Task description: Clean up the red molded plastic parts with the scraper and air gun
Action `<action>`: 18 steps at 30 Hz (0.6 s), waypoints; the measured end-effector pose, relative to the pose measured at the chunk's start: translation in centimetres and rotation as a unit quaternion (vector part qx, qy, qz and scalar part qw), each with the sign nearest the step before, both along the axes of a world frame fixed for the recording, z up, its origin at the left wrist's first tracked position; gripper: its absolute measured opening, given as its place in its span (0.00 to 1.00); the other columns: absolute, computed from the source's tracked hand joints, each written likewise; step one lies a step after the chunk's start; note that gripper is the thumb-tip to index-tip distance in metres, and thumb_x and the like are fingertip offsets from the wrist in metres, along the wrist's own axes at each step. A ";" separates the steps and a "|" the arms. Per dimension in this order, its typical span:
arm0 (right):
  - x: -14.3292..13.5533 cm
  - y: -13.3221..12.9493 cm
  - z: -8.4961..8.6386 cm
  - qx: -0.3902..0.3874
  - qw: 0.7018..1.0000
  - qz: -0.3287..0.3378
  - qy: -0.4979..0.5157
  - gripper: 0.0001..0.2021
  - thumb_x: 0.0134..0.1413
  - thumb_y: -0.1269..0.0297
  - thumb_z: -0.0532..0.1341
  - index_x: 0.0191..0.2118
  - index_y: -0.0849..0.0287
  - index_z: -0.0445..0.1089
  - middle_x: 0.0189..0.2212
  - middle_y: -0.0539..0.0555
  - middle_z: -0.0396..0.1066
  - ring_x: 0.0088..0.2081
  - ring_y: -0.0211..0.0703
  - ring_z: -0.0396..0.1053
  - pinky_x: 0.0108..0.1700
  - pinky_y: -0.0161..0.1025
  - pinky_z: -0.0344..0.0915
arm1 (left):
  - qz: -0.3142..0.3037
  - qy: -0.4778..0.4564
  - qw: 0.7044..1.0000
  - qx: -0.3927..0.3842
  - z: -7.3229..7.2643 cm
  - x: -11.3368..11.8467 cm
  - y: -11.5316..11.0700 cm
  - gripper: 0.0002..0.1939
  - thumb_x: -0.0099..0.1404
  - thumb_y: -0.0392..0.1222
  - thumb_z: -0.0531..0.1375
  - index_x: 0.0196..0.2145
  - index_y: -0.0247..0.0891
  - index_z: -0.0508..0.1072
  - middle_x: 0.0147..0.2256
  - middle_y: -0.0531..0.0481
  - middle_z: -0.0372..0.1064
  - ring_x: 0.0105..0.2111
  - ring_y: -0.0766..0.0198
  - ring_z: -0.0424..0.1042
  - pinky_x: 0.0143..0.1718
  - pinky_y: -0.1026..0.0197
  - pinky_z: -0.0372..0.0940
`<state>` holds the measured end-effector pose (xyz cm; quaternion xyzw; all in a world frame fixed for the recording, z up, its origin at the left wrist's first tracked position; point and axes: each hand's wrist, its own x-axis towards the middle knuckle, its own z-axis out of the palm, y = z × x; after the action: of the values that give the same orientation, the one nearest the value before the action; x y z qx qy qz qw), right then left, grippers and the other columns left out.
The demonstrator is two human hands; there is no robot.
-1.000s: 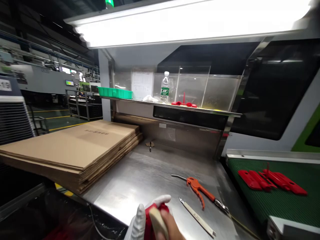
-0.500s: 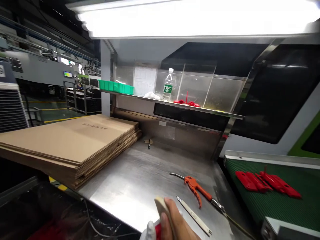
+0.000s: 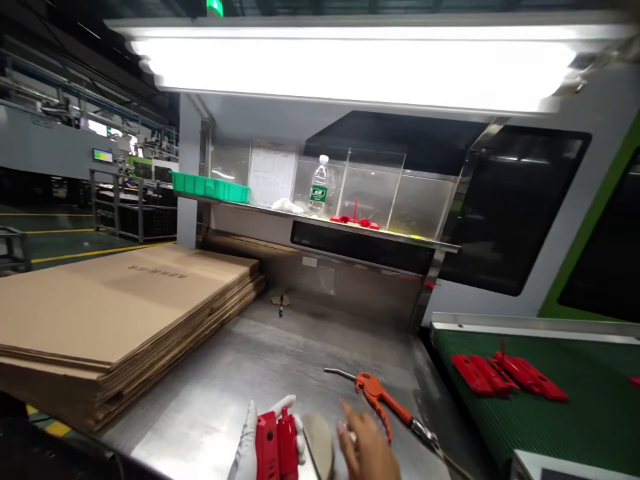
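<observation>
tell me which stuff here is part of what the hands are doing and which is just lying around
In hand: red plastic part held by gloved left hand; bare right hand beside a tan pad.

Lying about: orange air gun, cardboard stack, water bottle, green tray.

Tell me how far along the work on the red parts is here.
Nothing visibly finished. In hand: the white-gloved left hand holds a red moulded plastic part over the steel bench; the bare right hand is blurred beside a beige pad. Left: red plastic parts on the green belt.
</observation>
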<state>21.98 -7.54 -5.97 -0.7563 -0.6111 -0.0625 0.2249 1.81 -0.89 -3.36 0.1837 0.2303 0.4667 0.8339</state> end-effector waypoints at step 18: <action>13.6 1.9 -1.9 -0.066 0.997 -0.043 -0.007 0.25 0.60 0.50 0.52 0.54 0.61 0.69 0.52 0.65 0.61 0.51 0.64 0.59 0.50 0.57 0.58 | 0.002 -0.004 1.000 -0.014 0.8 1.5 0.8 0.35 0.67 0.60 0.57 0.59 0.30 0.60 0.36 0.39 0.72 0.31 0.54 0.73 0.36 0.54 0.67</action>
<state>35.61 -5.60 -7.85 -0.7946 -0.5825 -0.0374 0.1674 3.35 -0.07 -2.58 0.1698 0.2333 0.4659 0.8365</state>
